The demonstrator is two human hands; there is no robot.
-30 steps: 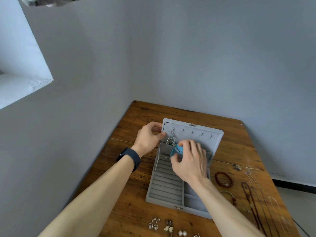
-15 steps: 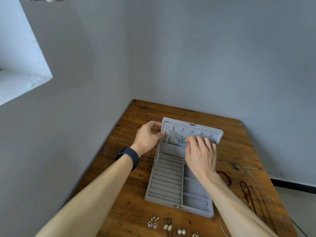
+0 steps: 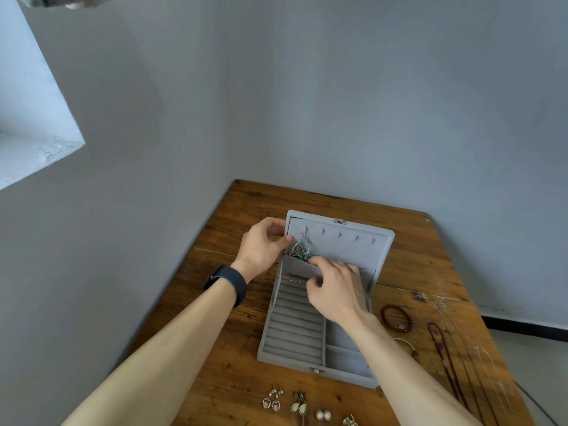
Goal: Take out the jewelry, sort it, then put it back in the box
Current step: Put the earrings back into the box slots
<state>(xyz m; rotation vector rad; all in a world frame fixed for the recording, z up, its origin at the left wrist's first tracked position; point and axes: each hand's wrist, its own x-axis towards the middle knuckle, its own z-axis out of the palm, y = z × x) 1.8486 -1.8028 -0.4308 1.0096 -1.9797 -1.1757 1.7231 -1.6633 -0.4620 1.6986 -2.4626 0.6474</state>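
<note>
A grey velvet jewelry box [image 3: 295, 336] lies open on the wooden table [image 3: 233, 373], with its lid [image 3: 347, 244] standing up at the back. A silver and turquoise necklace [image 3: 301, 249] hangs from the lid's leftmost hook, its lower end at the rim of the lid pocket. My left hand [image 3: 262, 245] grips the lid's left edge, thumb in front. My right hand [image 3: 336, 289] reaches over the tray, its fingertips pinching the turquoise end of the necklace at the pocket rim. The ring rolls and right compartments hold nothing that I can see.
Pairs of earrings [image 3: 272, 401] and pearl studs [image 3: 322, 415] lie along the table's front edge. A red bead bracelet [image 3: 396, 316], a bangle [image 3: 407, 344] and several long chains [image 3: 445, 348] lie to the right of the box. Walls close the left and back.
My right hand carried the turquoise pendant up from over the tray to the lid and now holds it low at the pocket rim. The left hand has stayed on the lid.
</note>
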